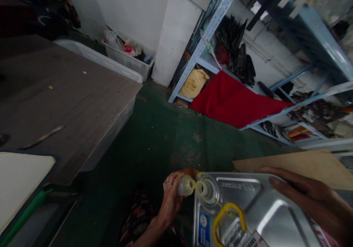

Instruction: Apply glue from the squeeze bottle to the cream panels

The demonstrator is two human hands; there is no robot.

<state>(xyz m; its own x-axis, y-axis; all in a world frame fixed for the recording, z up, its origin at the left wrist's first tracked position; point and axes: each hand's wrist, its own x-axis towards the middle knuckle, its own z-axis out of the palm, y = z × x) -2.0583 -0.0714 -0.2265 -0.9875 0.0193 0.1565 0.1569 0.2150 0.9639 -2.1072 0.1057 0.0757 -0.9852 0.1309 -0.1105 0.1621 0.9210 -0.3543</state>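
Looking down on a dark green floor (165,129), with a tall blue shelf (213,26) at the upper right and a brown table (68,103) at the left. Showing low at the right, a big shiny metal can (259,206), with its top in view and a flat tan board (303,162) behind it. Hanging on the shelf, a red cloth (234,99), near a yellow bag (194,83). Sitting by the white wall, a pale bin (138,67) full of odds and ends. Holding the metal can at its far edge with the right hand (309,188), thumb on top and fingers close together. Holding a small cloudy bottle (184,187) in the left hand (172,191), fingers curled around it. Pointing the bottle's open mouth at the can's round spout (203,189), very close; cannot tell if touching. Sticking up near the spout, a yellow handle (239,212).
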